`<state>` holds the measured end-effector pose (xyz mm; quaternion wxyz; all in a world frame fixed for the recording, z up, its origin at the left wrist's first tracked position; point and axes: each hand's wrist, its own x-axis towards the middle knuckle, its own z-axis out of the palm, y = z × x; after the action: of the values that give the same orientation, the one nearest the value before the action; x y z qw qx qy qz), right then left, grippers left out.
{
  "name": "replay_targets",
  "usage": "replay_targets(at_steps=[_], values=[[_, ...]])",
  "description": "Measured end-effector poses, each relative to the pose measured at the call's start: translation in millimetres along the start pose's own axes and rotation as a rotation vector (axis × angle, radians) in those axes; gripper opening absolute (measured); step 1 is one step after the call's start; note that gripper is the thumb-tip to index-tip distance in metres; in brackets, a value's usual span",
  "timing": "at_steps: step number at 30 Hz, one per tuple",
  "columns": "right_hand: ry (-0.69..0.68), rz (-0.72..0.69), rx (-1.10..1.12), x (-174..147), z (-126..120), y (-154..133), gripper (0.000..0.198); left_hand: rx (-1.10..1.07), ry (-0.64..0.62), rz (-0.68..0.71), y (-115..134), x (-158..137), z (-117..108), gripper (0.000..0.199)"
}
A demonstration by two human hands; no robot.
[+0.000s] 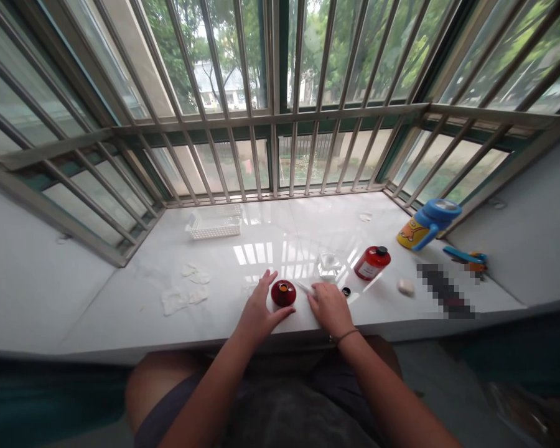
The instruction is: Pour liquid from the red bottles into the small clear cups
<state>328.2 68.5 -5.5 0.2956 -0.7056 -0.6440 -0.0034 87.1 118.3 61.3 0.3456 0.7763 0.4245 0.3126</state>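
A round dark red bottle (284, 294) stands upright on the white countertop, its uncapped neck showing orange inside. My left hand (260, 306) curves around the bottle's left and front, thumb and fingers apart; I cannot tell how firmly they touch it. Just right of the bottle, my right hand (331, 306) is closed with the knuckles up. From its fingertips a thin whitish stick-like thing (303, 287) points left toward the bottle. A small black cap (346, 291) lies beside my right hand. Behind that hand is a clear glass container (328, 266).
A larger red bottle (372, 263) with a black cap stands to the right, near a pale small block (406, 287). Farther right are a blue and yellow jug (428, 225) and a blue-orange tool (466, 258). A white basket (214, 231) and tissue scraps (184, 300) lie left.
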Motion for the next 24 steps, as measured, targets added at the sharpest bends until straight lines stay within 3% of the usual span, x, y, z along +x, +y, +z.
replay_targets(at_steps=[4, 9, 14, 18, 24], values=[[0.003, -0.009, 0.103, 7.1, -26.4, -7.7, 0.022, -0.042, -0.007, -0.026, -1.9, 2.8, 8.7, 0.076], [0.021, -0.076, 0.326, 18.4, -88.4, -26.7, 0.027, -0.062, 0.004, -0.033, -1.4, 1.5, 10.2, 0.07], [-0.043, -0.172, 0.279, 26.0, -137.4, -55.4, 0.021, -0.072, 0.017, -0.041, -0.3, 0.4, 13.3, 0.071], [-0.14, -0.287, 0.169, 31.9, -147.5, -70.8, 0.022, -0.082, 0.03, -0.046, 3.0, -0.5, 14.8, 0.072], [-0.255, -0.356, 0.099, 52.1, -134.1, -87.3, 0.023, -0.101, 0.013, -0.06, 11.6, -0.9, 18.5, 0.07]])
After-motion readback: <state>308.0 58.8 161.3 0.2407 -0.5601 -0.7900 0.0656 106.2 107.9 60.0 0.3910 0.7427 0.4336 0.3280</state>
